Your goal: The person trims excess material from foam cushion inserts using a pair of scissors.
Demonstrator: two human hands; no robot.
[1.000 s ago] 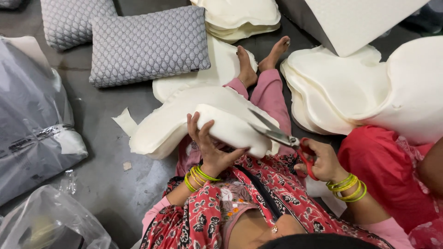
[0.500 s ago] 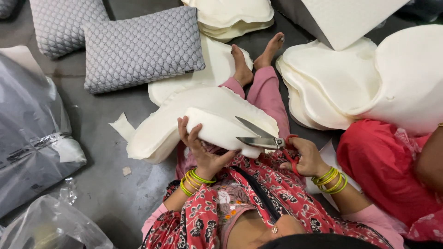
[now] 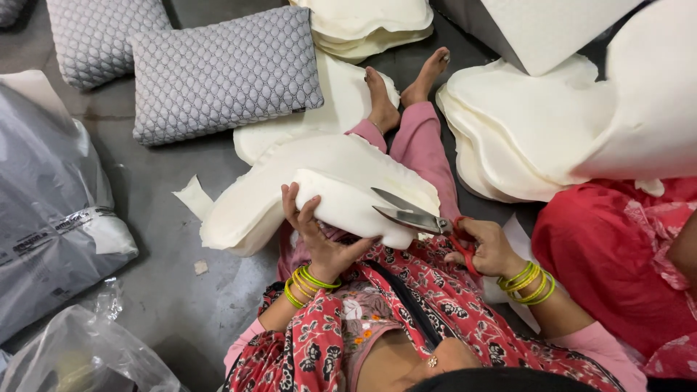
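Here the person sits on the grey floor (image 3: 167, 239) with legs stretched out, and a contoured white foam pillow core (image 3: 319, 192) lies across the lap, near the middle of the scene. The left hand (image 3: 319, 239) props up its near edge, fingers spread and pressed against the foam, thumb underneath. The right hand (image 3: 490, 247) is closed around the red handles of a pair of scissors (image 3: 417, 216), whose metal blades stand partly open and lie against the right end of the foam. Both wrists wear yellow-green bangles (image 3: 526, 282).

Another flat foam piece (image 3: 334, 109) lies on the floor just beyond the held one, by the bare feet (image 3: 403, 87). To the right, a stack of shaped foam cores (image 3: 537, 138) rests next to someone in red clothing (image 3: 617, 261). A further foam stack (image 3: 370, 25) sits at the far edge. At the far left lie two grey quilted pillows (image 3: 225, 72), and at the near left are clear plastic bags (image 3: 51, 218), some filled. A small foam offcut (image 3: 194, 197) lies on the floor left of the held core.
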